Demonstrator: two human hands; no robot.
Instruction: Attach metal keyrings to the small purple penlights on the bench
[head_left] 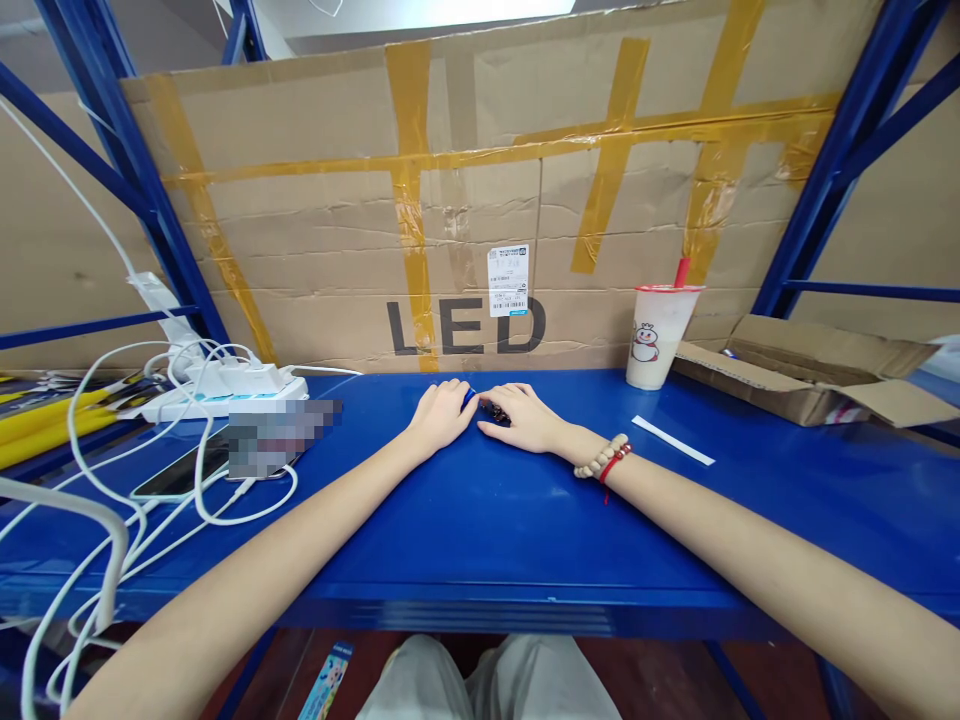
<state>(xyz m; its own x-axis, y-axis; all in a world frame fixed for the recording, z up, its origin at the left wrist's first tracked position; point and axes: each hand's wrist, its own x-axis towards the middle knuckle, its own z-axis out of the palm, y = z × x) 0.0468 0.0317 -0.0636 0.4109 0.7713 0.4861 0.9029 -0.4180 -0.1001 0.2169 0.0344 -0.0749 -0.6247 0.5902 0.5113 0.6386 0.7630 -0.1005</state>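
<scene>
Both of my forearms reach across the blue shelf top (480, 530), and the hands meet near its back edge. My left hand (441, 416) is closed, with a small blue object (469, 397) showing between thumb and fingers; most of it is hidden. Beside it, my right hand (526, 416) curls its fingers and thumb around a small dark, mottled object (496, 412), too covered to name. The fingertips of the two hands nearly touch. A beaded bracelet (601, 459) and a red cord circle my right wrist.
A cup (661, 338) with a red straw stands right of my hands, near a white strip (673, 440) and an open cardboard box (802, 370). At left lie phones (184, 467), white cables and a power strip (232, 388). A taped cardboard panel (330, 250) rises behind.
</scene>
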